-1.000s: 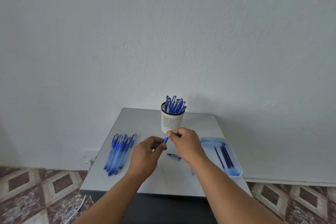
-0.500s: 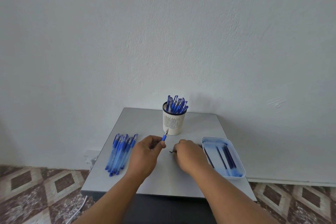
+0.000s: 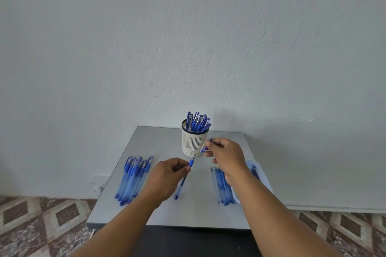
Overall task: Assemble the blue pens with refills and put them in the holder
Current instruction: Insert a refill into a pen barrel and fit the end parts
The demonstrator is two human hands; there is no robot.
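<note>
The person's left hand (image 3: 167, 177) pinches a blue pen (image 3: 183, 179) near its grip, tip pointing toward the white holder (image 3: 193, 142). Their right hand (image 3: 224, 152), which half a second ago was down at the table, has risen holding a pen cap (image 3: 205, 145) just beside the holder. So the refill seems fitted, and capping likely comes next. One holder stands full of perhaps ten finished pens. About eight pens (image 3: 133, 179) lie on the left; loose refills (image 3: 222, 188) beside one tray (image 3: 258, 170) are too blurred to count.

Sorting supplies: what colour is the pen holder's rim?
Black rim on a white holder, head view.
</note>
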